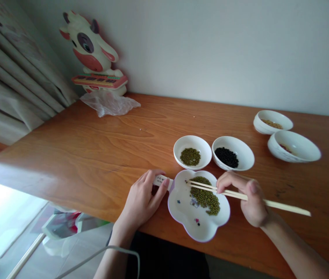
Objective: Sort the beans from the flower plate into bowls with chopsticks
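My right hand [250,197] is closed around a pair of wooden chopsticks [286,207]. Their tips reach over the upper left part of a white flower-shaped plate [181,215], beside the green mung beans [206,197] in it. Whether a bean sits between the tips is too small to tell. At the plate's left edge, my left hand [145,199] grips a small white block with dark print [161,180] between thumb and fingers. Just behind the plate stand a white bowl [177,149] with more mung beans [190,156] and a white bowl [247,153] with black beans [226,157].
Two more white bowls, one with tan contents [260,126] and one with reddish contents [300,153], stand at the back right of the wooden table [94,155]. A cow-shaped toy keyboard [100,58] and a clear plastic bag [110,104] are at the back left. A cable [94,254] crosses my left forearm.
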Motion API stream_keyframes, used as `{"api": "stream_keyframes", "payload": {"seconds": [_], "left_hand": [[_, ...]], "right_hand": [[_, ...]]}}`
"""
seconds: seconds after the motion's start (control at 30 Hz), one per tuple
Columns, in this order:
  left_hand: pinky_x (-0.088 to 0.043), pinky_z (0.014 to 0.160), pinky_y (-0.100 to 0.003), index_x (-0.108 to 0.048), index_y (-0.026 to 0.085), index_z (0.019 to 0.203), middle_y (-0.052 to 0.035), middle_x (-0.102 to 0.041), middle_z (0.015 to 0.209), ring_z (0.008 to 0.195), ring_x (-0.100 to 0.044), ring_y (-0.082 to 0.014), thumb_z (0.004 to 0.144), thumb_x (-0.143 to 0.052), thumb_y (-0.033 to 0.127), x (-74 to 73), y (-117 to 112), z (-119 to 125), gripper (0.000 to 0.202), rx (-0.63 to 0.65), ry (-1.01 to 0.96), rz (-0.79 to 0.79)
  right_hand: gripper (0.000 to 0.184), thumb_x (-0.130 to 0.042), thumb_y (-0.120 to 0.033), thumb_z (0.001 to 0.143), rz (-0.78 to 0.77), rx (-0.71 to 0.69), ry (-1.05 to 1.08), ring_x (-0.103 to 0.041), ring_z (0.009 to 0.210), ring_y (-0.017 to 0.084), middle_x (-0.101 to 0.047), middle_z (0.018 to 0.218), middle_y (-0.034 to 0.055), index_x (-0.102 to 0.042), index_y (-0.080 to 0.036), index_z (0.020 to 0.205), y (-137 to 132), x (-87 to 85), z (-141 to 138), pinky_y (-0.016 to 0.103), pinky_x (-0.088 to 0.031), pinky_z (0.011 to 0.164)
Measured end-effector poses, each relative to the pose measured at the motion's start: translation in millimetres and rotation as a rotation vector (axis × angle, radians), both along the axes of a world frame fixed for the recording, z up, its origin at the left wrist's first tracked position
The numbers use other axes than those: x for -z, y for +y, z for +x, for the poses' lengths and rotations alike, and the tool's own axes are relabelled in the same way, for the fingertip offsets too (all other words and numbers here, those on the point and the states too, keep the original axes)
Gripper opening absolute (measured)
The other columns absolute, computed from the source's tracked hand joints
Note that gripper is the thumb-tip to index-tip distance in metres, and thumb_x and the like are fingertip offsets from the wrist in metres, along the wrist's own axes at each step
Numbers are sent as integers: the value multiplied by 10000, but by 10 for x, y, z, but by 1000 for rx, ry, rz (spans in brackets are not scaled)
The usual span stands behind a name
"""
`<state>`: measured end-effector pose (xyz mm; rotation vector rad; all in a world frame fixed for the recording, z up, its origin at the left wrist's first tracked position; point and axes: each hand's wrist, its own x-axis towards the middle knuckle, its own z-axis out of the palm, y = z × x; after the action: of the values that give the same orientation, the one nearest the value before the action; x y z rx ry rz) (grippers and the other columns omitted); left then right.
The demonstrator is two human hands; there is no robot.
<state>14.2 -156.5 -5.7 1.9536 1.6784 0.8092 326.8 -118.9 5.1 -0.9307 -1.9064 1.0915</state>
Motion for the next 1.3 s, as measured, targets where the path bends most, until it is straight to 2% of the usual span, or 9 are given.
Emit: {"api": "stream_keyframes", "payload": {"seconds": [0.5, 0.6, 0.83, 1.07, 1.3], "left_hand": [[-479, 881, -359, -562, 255, 1169, -41, -689, 1070, 975, -665, -221, 1026, -509, 428, -5, 2, -8, 230, 3, 2, 3], [-483, 871, -354, -565, 258, 1170, -39, -692, 1066, 968, -666, -220, 1025, -510, 426, -8, 0, -5, 229, 0, 2, 9], [-490, 874, -360, -572, 246, 1169, -55, -696, 1071, 971, -669, -228, 1026, -502, 422, -15, -4, 7, 237, 0, 8, 19], [-490, 877, -366, -573, 247, 1177, -58, -695, 1076, 972, -669, -232, 1026, -500, 431, -21, -3, 3, 249, -1, 8, 13], [-480, 874, -354, -562, 252, 1175, -43, -688, 1072, 970, -663, -218, 1027, -506, 426, -18, 0, 3, 235, 4, 3, 5]], "right_hand": [[679, -163, -524, 1067, 98, 27, 86, -633, 770, 221, -686, 784, 47, -737, -244, 837, -11, 69, -20, 398, -446, 752], [700, -146, -540, 1063, 93, 34, 108, -625, 753, 215, -677, 772, 44, -732, -242, 824, -13, 54, -33, 392, -444, 738], [766, -91, -686, 999, 14, 22, 70, -624, 786, 243, -673, 818, 58, -700, -248, 843, 5, 53, -42, 397, -461, 744], [771, -90, -663, 1004, 82, 54, 26, -629, 820, 268, -688, 821, 79, -726, -256, 845, 14, 101, -58, 431, -480, 774], [740, -123, -585, 1044, 129, 59, 58, -643, 774, 244, -697, 779, 61, -746, -251, 824, 22, 72, -82, 422, -469, 750]]}}
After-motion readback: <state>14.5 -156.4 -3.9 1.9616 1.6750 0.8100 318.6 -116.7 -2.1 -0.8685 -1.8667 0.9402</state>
